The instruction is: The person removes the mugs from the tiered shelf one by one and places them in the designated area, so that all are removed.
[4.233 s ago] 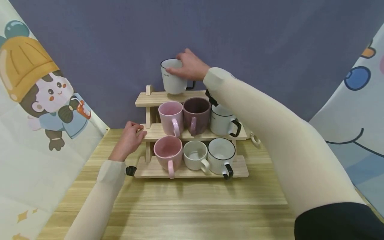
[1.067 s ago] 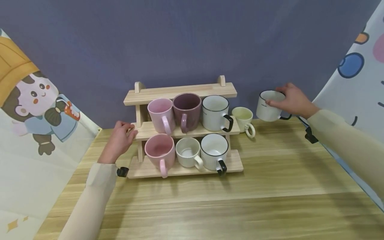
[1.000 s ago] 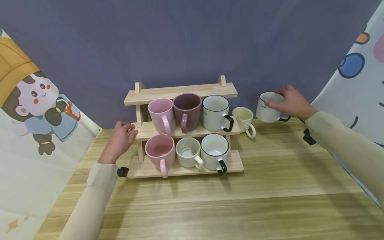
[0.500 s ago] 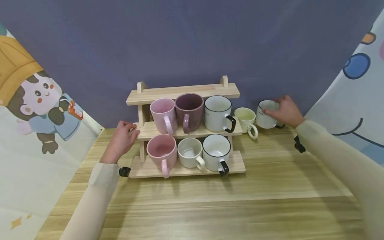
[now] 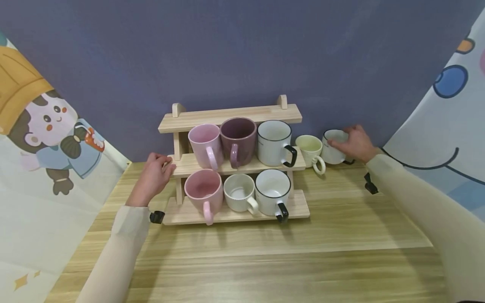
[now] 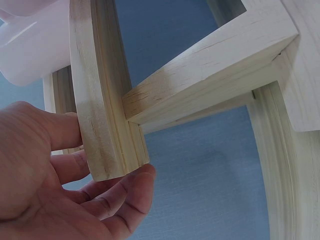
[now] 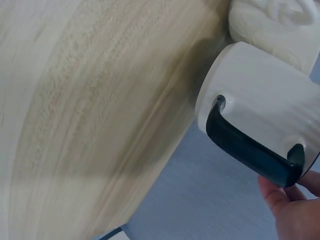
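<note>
Left hand (image 5: pixel 151 179): thumb and bent fingers grip the left end of the middle shelf (image 5: pixel 181 163) of a three-tier wooden rack (image 5: pixel 235 114). Right hand (image 5: pixel 355 144): thumb and fingers pinch the rim of a white mug (image 5: pixel 331 156). The mug is upright at the back of the worktop (image 5: pixel 242 261), just right of a green mug (image 5: pixel 305 157), with its black handle (image 7: pixel 245 147) turned away from it. Contact between these two mugs cannot be determined.

Caution: drift of the right hand toward the rack could knock the green mug. Uneven release could tip the white mug, and the worktop's rear edge lies near. A pull by the left hand could shift the rack and disturb the six mugs standing on its two lower tiers.

Surface: striped, light wood grain, with soft shadows below the rack. Room: a blue-grey curtain (image 5: pixel 242 54) hangs behind; a cartoon-printed left panel (image 5: pixel 38 219) and right panel (image 5: pixel 428 143) flank the worktop.
</note>
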{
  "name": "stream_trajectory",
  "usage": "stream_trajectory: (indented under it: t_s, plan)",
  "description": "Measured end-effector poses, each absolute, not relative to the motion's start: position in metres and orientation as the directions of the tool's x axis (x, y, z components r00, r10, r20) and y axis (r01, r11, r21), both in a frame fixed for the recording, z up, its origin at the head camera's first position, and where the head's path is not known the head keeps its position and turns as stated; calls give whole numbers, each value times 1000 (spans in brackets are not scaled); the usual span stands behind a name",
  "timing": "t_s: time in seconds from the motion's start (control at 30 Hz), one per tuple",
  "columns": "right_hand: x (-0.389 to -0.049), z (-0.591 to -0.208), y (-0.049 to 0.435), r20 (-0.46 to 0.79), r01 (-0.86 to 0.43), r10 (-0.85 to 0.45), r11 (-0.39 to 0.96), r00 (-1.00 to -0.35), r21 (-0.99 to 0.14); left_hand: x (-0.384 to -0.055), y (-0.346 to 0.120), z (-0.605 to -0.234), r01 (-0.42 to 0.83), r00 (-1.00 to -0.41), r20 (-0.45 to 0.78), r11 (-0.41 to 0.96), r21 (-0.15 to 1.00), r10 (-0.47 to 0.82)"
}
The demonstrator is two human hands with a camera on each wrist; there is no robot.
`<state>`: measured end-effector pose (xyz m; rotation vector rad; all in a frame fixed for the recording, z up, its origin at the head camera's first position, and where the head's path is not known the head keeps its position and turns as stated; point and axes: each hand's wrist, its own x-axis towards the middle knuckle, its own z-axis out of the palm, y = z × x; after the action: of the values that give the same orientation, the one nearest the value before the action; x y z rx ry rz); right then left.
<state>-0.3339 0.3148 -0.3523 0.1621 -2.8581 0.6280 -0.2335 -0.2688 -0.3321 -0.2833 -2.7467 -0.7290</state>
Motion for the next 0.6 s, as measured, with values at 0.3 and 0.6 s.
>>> stream_trajectory:
  t_s: [0.3,0.6]
  plan:
    - [-338,-367,316,260,-174,-72,903,-963,-393,-233,-269,-332,269,-936,329,858,438,126]
    - [-342,-377,314,291,-189,-73,900,-954,-393,-234,-269,-333,281,-930,344,852,441,129]
